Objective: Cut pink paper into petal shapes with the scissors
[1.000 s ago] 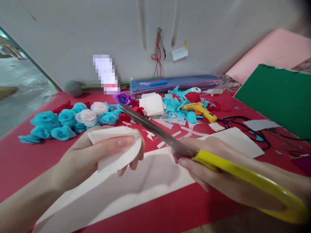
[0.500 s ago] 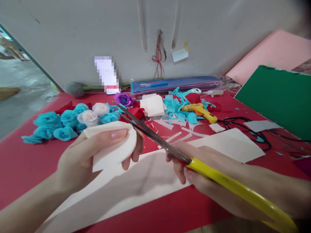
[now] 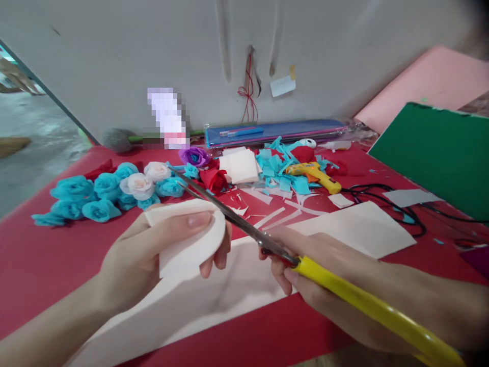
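Pinched between the thumb and fingers of my left hand [image 3: 133,250] is a stack of white paper [image 3: 187,242] with one rounded edge. My right hand [image 3: 324,280] grips a pair of scissors [image 3: 244,224] with yellow handles. Its blades point up and left, slightly apart, passing along the far rounded edge of the paper. Below both hands lies a long white paper strip [image 3: 183,316], and thin white offcuts [image 3: 271,218] are scattered beyond the scissors. Part of the right hand's grip is hidden behind the yellow handle.
Blue paper roses [image 3: 101,210], pale ones and a purple rose [image 3: 194,156] lie at the left. A stack of white squares [image 3: 240,165], blue scraps [image 3: 278,163] and a yellow glue gun [image 3: 315,175] stand behind. Its black cord [image 3: 382,196] runs right, near a green board [image 3: 431,153].
My left hand has moved right and slightly down with the white paper, closer to the scissors' pivot. The blades have shifted slightly left and down, and a small white scrap now shows beyond them.
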Demonstrator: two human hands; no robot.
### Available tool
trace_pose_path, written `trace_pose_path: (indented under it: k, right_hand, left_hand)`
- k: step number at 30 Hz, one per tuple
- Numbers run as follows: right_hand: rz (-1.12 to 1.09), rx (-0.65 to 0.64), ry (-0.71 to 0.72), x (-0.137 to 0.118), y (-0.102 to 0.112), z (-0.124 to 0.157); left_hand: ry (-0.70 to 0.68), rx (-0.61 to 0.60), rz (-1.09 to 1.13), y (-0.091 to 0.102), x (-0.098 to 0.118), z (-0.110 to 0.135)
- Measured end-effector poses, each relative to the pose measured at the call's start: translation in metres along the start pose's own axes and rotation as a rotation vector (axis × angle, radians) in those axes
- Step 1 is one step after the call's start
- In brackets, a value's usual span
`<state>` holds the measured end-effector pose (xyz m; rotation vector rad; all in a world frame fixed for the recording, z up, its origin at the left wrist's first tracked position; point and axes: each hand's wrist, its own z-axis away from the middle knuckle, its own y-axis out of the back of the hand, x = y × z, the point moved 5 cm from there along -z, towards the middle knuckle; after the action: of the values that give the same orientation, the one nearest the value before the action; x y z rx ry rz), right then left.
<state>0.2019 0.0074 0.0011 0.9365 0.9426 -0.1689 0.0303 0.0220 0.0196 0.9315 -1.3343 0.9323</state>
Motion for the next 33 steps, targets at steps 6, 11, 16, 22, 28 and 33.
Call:
trace_pose_path:
  k: [6,11,16,22,28,33]
  right_hand:
    - [-0.027,0.007,0.018,-0.001,0.0,-0.002]
    - [-0.025,0.003,0.026,-0.001,0.0,-0.002]
    - [-0.02,0.05,0.038,0.0,0.001,-0.001]
    - [0.005,0.047,0.051,0.001,0.0,-0.002]
    - [0.06,0.007,0.048,0.0,0.003,0.006]
    - [0.091,-0.081,0.067,-0.003,0.009,0.012]
  left_hand:
    - [-0.004,-0.025,0.037,-0.002,-0.001,0.003]
    - [0.004,-0.02,0.038,-0.004,-0.002,0.006]
    - [0.008,-0.029,0.025,-0.006,-0.002,0.004]
    - [0.021,-0.022,0.044,-0.004,-0.002,0.003]
    - [0.026,-0.029,-0.004,-0.005,-0.001,0.006]
    - [-0.009,0.164,0.017,-0.003,0.001,0.006]
